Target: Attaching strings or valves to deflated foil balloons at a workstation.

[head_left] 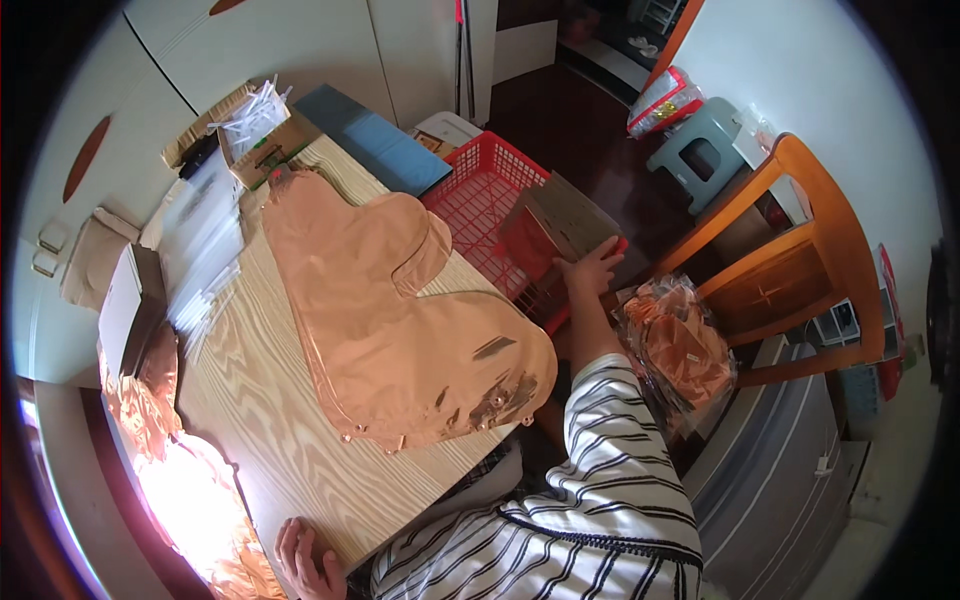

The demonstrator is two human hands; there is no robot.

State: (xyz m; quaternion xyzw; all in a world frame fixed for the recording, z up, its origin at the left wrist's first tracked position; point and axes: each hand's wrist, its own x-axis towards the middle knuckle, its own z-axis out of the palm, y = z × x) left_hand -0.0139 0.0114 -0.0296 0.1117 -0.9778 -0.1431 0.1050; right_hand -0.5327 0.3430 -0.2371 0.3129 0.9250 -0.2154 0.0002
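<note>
A flat rose-gold foil balloon [400, 320] lies across the wooden table, its narrow end held by a dark clip [275, 165] at the box. At the table's near edge my left hand [308, 562] rests with its fingers laid on the surface, holding nothing. My right hand [592, 268] reaches off to the right, over the red plastic basket [480, 175]. Its fingers are closed on the upper edge of grey cardboard sheets [565, 215], which stand tilted in the basket. The lower part of the cardboard is hidden.
A cardboard box [290, 135] of white straws stands at the table's far end, beside a blue board [375, 135]. Clear plastic sleeves [200, 230] and shiny foil [200, 490] line the left side. Bagged foil pieces [680, 340] sit by a wooden chair [790, 270].
</note>
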